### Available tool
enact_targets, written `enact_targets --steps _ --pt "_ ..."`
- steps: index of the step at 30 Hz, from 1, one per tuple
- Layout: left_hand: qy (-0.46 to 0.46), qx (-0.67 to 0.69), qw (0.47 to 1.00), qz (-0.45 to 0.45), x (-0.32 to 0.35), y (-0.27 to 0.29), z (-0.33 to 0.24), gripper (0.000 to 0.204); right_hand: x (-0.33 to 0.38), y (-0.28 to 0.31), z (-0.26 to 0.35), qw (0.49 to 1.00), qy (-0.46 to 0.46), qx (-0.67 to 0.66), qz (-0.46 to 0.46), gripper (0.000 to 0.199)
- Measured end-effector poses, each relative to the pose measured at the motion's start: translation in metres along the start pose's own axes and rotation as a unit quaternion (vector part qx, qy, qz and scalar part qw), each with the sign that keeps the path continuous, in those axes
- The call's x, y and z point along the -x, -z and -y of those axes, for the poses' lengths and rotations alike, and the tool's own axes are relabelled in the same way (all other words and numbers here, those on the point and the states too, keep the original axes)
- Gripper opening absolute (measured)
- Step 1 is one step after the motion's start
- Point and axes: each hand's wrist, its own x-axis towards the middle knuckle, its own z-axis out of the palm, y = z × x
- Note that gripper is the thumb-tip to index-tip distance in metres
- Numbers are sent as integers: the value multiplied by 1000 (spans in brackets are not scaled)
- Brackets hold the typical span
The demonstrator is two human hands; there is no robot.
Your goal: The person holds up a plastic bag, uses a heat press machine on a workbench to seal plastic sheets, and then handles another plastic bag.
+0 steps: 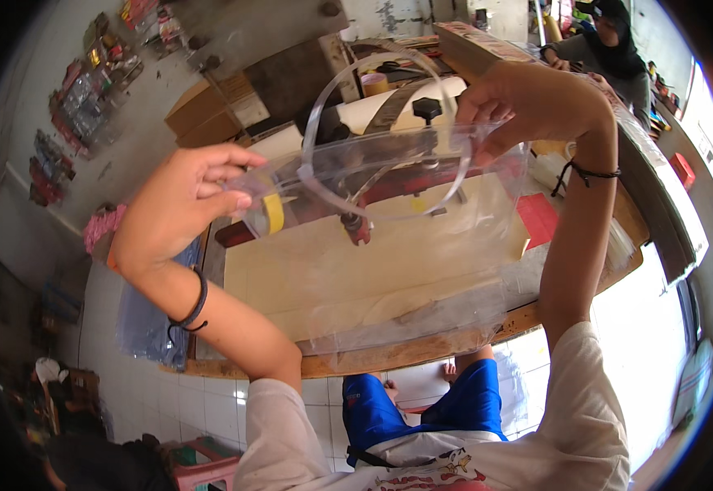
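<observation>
I hold a clear plastic bag (389, 245) up in front of me over a wooden worktable (422, 348). My left hand (180, 204) pinches its upper left corner. My right hand (528, 102) grips the upper right edge together with a clear plastic loop handle (373, 74) that arcs above the bag's mouth. The bag hangs down, see-through, with the table showing behind it. A roll of yellow tape (275, 211) lies on the table behind the bag, near my left hand.
A pale sheet (332, 270) covers the tabletop, with a red piece (537, 217) at the right. A red-and-black tool (356, 225) stands behind the bag. Cardboard boxes (209, 110) sit at the back left. Another person (610, 45) sits at the far right. White tiled floor below.
</observation>
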Motion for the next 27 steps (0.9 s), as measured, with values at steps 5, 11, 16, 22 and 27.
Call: enact_targets --steps 5,11,16,22,27 --pt "20 8 1000 -8 2 2 -2 36 6 2 9 1000 -8 -24 9 30" --pt "15 41 999 -3 4 5 -1 35 9 0 13 999 -22 -31 -6 27" --pt "16 50 999 -1 -5 6 11 33 10 -1 17 999 42 -22 -1 25" --pt "-6 -25 1000 -5 -7 3 6 26 7 -4 29 995 92 6 -21 22" --pt "-10 -39 999 -1 -18 -2 2 20 4 -4 15 998 58 7 -29 23"
